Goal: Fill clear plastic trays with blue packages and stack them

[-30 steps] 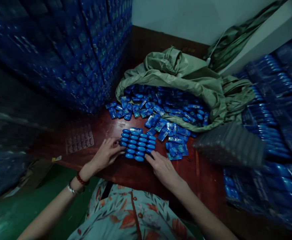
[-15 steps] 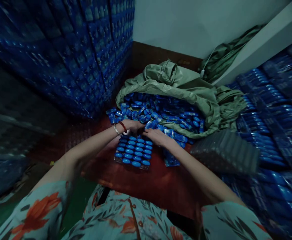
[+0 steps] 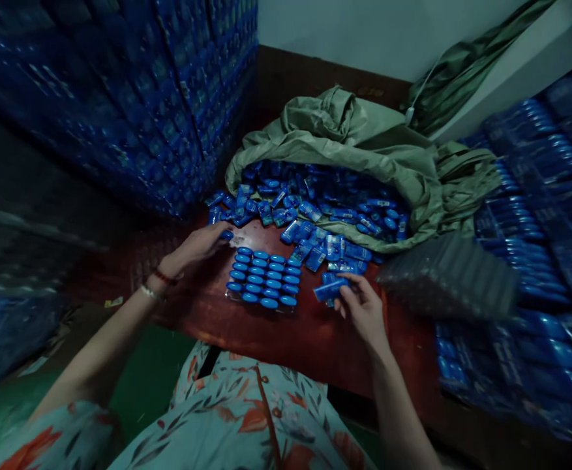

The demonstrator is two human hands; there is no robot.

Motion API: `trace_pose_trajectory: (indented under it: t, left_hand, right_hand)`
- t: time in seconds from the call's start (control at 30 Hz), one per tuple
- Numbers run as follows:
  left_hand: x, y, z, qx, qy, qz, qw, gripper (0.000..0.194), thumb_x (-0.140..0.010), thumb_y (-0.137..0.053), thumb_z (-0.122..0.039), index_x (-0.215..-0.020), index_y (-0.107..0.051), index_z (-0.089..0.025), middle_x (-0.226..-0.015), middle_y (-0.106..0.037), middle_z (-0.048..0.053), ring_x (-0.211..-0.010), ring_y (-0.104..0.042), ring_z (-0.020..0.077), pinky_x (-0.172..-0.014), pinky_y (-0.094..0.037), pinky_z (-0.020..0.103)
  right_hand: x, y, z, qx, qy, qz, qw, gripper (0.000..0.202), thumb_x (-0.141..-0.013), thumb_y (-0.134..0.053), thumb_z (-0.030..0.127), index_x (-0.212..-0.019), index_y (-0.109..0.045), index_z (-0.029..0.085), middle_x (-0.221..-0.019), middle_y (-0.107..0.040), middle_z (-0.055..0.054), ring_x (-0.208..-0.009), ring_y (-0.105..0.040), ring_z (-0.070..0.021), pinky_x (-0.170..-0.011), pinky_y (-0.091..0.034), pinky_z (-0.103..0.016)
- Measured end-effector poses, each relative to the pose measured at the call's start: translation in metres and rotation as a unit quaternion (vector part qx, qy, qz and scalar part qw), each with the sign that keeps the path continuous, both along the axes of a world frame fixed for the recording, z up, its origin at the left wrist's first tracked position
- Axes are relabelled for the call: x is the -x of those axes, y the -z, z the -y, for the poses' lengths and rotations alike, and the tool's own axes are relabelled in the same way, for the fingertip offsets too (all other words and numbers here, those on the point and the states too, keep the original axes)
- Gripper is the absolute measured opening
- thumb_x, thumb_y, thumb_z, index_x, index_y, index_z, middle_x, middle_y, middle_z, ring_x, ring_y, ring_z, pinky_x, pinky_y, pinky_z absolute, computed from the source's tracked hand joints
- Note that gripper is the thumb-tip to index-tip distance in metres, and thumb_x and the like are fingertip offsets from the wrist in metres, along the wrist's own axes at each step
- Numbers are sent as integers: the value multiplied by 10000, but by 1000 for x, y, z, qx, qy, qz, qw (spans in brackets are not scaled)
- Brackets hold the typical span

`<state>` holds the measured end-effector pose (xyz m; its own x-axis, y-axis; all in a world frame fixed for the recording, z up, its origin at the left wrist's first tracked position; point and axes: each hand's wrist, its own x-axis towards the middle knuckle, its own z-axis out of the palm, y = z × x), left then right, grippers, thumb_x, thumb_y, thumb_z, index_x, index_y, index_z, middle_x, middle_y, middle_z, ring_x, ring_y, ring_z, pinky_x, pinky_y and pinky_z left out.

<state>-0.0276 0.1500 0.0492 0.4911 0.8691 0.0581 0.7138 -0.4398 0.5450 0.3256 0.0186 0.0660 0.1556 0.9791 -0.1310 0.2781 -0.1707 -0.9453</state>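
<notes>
A block of small blue bottles stands in close rows on the red table, oval blue ends up, seemingly in a clear plastic tray. Left of it, my left hand has its fingers closed on a blue bottle, mostly hidden beneath the fingertips. On the right, my right hand pinches another blue bottle between thumb and fingers. That one lies sideways just over more bottles. Behind the rows, a heap of loose blue bottles spills from a green sack.
Stacked clear trays rest at the right of the red table. Tall wrapped stacks of blue bottles rise at the left, and more packs are piled on the right. A white wall is behind.
My hands have parted from behind the rows of bottles. The left moved left with a bottle; the right moved right and nearer, now pinching a bottle. The view has shifted slightly.
</notes>
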Motion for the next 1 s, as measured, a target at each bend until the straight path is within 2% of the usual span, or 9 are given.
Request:
trace_pose_trajectory:
  t: [0.07, 0.17, 0.27, 0.4, 0.47, 0.6, 0.7, 0.87, 1.0]
  left_hand:
    - [12, 0, 27, -11, -81, 96, 992, 399, -860, -479, -317, -1234, -480, -180, -1185, -584, 83, -1027, -568, 199, -878, -446, 308]
    - [22, 0, 70, 3, -236, 185, 954, 412, -841, -514, -415, -1162, -537, -158, -1097, -620, 68, -976, -581, 187, -854, -464, 294]
    - [24, 1, 111, 14, -302, 220, 928, 336, -822, -550, -408, -1041, -577, -155, -975, -642, 48, -885, -603, 167, -785, -487, 268]
    - [11, 7, 152, -43, -227, 196, 953, 184, -861, -516, -265, -1012, -562, -170, -945, -640, 58, -874, -615, 158, -786, -499, 277]
    - [3, 14, 161, -77, -156, 168, 970, 213, -889, -438, -178, -1079, -533, -180, -983, -638, 73, -909, -615, 159, -797, -505, 288]
    - [-7, 28, 160, -127, -17, 93, 987, 305, -908, -364, -106, -1171, -495, -190, -1041, -638, 92, -920, -605, 166, -806, -510, 317]
    - [-7, 29, 152, -136, 43, 31, 989, 316, -926, -344, -124, -1195, -500, -180, -1081, -625, 116, -951, -579, 190, -814, -509, 338]
    - [0, 15, 144, -109, 113, -51, 986, 339, -927, -308, -121, -1187, -519, -177, -1066, -616, 120, -915, -562, 198, -761, -523, 321]
    - [0, 6, 142, -114, 173, -85, 975, 362, -895, -303, -69, -1161, -529, -162, -1057, -609, 119, -962, -560, 210, -848, -505, 350]
  right_hand:
    - [6, 10, 25, 53, 21, -36, 998, 364, -760, -598, 476, -985, -567, 191, -451, -484, 73, -368, -406, -96, -369, -301, -205]
    - [18, 23, 46, 94, 34, -34, 994, 365, -696, -660, 487, -876, -600, 175, -476, -503, 55, -397, -418, -88, -387, -334, -202]
    - [22, 31, 51, 80, 53, -3, 995, 358, -681, -659, 517, -765, -619, 172, -670, -595, -15, -547, -521, -121, -445, -423, -219]
    - [15, 35, 50, 103, 41, 1, 994, 431, -631, -684, 539, -874, -626, 188, -962, -621, -80, -758, -597, -188, -503, -511, -262]
    - [12, 35, 51, 137, 45, -26, 989, 515, -591, -721, 515, -976, -587, 200, -952, -627, -69, -747, -617, -189, -538, -535, -290]
    - [12, 28, 56, 130, 70, -25, 989, 492, -526, -782, 440, -896, -584, 186, -731, -622, -13, -689, -624, -172, -649, -545, -320]
    - [15, 17, 58, 103, 54, -16, 993, 399, -576, -759, 429, -861, -620, 187, -771, -652, -33, -731, -633, -171, -707, -544, -324]
    - [31, 1, 58, -7, 5, 48, 999, 231, -760, -637, 351, -944, -659, 212, -903, -669, -50, -819, -639, -172, -743, -541, -309]
    - [48, 7, 64, -144, -86, 171, 971, 222, -859, -523, 203, -1030, -656, 247, -966, -637, -55, -897, -621, -168, -803, -531, -310]
